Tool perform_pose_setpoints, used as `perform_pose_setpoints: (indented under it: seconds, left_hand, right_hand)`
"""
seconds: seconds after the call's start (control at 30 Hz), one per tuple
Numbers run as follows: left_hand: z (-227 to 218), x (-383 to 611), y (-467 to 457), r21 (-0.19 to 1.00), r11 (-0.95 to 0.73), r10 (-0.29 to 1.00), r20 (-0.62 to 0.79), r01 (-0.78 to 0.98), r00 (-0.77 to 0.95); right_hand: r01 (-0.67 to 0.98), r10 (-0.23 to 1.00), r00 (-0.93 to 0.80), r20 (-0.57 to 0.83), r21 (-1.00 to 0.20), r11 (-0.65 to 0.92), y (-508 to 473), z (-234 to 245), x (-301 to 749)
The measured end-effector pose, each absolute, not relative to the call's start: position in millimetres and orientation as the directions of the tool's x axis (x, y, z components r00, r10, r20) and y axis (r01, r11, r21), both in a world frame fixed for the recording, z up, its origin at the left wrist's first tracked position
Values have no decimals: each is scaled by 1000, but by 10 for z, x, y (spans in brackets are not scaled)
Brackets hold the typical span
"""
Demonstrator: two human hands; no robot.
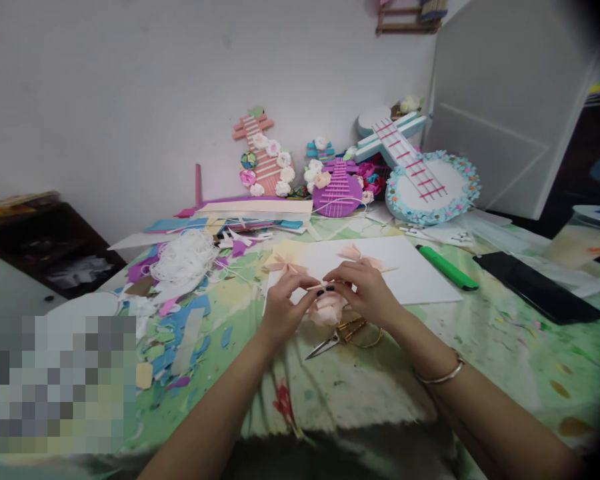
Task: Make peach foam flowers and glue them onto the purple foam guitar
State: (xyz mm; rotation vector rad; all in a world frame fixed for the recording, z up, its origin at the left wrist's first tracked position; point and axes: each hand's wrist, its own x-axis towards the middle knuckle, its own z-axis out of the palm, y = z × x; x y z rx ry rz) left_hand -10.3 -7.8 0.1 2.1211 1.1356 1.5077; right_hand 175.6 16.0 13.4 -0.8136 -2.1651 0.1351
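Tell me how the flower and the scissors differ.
The flower is pale pink and rounded; the scissors are silver and gold, with a point. The left hand and right hand hold the flower; the scissors lie on the table. Both are close to the hands.

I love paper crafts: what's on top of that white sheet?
Peach paper lies on the white sheet beyond the right hand, with another piece at the edge beyond the left hand. What those hands and the pink flower they hold cover cannot be seen.

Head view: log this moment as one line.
left hand: holding flower | right hand: holding flower | on table: scissors, string
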Motion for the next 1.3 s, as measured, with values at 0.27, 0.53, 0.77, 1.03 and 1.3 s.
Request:
perform_pose_setpoints:
  seconds: [0.27,0.53,0.77,1.03,1.3]
  left_hand:
    - [2,-96,-95,617,-659,727,670,430,153]
    - [20,-90,-96,731,-582,809,565,358,162]
    - [38,-78,-114,747,-560,823,553,360,131]
    - [42,-91,-111,716,-588,803,572,376,167]
    - [39,-95,-106,645,-644,751,635,412,181]
  right_hand:
    - [488,588,-481,651,-359,796,113,168,1728]
    - [489,636,-446,630,-423,763,115,190,1743]
    - [469,630,-440,640,-435,769,128,191,1736]
    - [468,635,-450,628,-439,767,131,176,1740]
    - [448,648,-484,589,-469,761,119,175,1732]
